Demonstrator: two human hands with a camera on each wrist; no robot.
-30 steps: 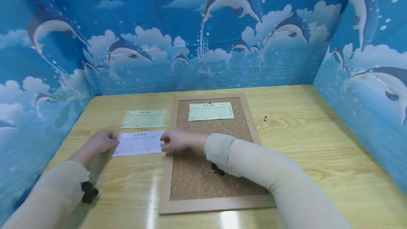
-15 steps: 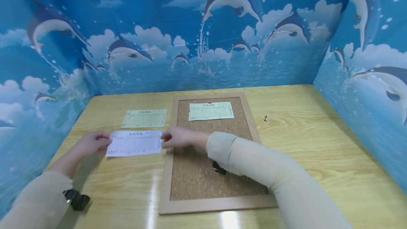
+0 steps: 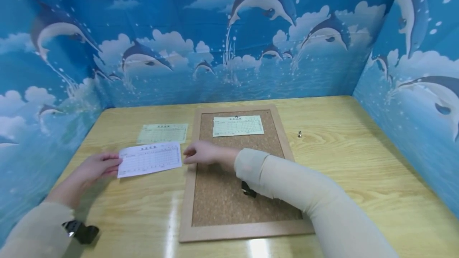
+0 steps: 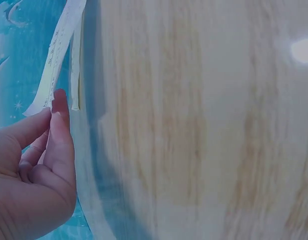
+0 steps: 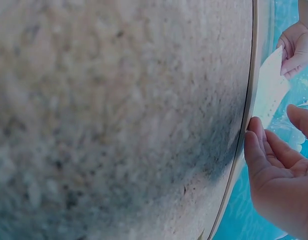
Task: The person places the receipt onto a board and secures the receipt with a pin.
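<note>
My left hand (image 3: 96, 167) pinches the left edge of a white printed paper form (image 3: 150, 160) between thumb and fingers. In the left wrist view the form (image 4: 56, 60) rises off the table in a slight curve. My right hand (image 3: 204, 153) is just right of the form's other edge, over the left frame of a corkboard (image 3: 229, 206). The right wrist view shows that hand (image 5: 281, 180) with its thumb apart from loosely bent fingers and nothing between them. Partly behind the white form lies a pale green form (image 3: 163, 131) on the table.
Another pale green form (image 3: 238, 126) hangs from a pushpin (image 3: 236, 117) near the corkboard's top. Right of the board, small metallic pins (image 3: 299, 134) lie on the wooden table (image 3: 358, 162). A dolphin-printed blue cloth (image 3: 201, 79) encloses the back and sides.
My left hand has moved left and drawn the white form with it, its right edge now raised. My right hand has let go of that edge and stayed near the board's frame.
</note>
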